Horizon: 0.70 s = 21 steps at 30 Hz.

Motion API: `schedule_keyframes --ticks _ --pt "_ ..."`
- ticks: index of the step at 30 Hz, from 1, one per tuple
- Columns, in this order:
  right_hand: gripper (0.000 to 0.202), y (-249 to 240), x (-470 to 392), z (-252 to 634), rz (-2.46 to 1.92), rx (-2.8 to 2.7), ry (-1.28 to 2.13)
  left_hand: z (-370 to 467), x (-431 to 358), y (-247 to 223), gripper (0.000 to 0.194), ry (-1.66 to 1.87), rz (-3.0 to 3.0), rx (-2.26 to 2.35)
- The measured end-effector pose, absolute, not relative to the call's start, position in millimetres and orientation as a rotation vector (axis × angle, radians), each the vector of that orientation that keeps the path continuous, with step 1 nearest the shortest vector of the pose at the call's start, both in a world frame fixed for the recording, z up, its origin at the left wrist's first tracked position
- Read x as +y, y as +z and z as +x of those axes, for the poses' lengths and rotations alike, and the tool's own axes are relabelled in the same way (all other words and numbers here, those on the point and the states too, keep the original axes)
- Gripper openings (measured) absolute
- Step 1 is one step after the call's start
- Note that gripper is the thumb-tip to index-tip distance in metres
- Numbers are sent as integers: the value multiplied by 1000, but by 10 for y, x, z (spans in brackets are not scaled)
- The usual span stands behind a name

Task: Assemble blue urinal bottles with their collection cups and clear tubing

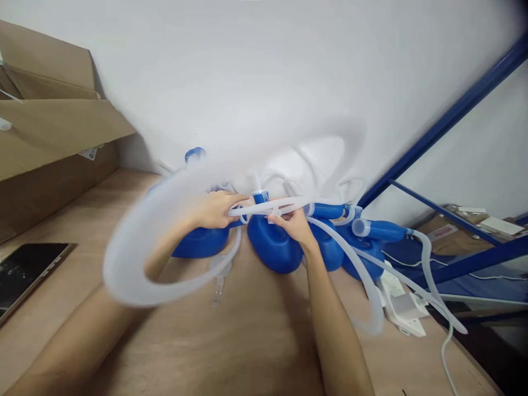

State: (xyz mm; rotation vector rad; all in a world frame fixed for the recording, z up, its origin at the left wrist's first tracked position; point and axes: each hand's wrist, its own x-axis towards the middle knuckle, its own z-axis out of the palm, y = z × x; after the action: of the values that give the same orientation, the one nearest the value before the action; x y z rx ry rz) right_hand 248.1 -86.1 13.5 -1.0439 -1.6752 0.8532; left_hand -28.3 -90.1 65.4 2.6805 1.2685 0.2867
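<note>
Near the middle, my left hand (216, 209) is closed around a translucent white tube (264, 207), beside a blue part with a clear ring. My right hand (296, 221) pinches the same bundle of tubing, with its thumb by a small clear fitting (274, 214). A blurred loop of tubing (124, 264) swings up close to the camera, across my left forearm. Just below my hands sits a rounded blue container (275, 245) with a blue neck. Another blue container (202, 243) stands under my left hand, partly hidden.
More blue containers (367, 258) with tubes and blue handpieces (383, 231) crowd the right. Beside them lies a white power strip (398, 302). A clear plastic piece (218, 283) rests on the wooden table (231, 352). Leftward are a phone-like dark device (28, 275) and an open cardboard box (53, 132).
</note>
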Motion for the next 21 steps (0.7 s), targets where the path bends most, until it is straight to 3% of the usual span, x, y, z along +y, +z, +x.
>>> schedule_keyframes --ticks 3,6,13,16,21 --pt "57 95 -836 2401 -1027 -1709 915 -326 -878 688 78 11 2619 1406" --pt "51 93 -845 2334 -1043 -1775 860 -389 -821 701 72 -145 2547 1450" --pt "41 144 -899 2148 -1071 -2081 775 -498 -676 613 56 -16 2581 1361" --pt "34 125 -900 2034 -1106 -2069 774 -497 -654 588 42 23 2598 1291" --pt "31 11 -839 1960 -1025 -1971 914 -490 -615 596 35 97 2574 1227"
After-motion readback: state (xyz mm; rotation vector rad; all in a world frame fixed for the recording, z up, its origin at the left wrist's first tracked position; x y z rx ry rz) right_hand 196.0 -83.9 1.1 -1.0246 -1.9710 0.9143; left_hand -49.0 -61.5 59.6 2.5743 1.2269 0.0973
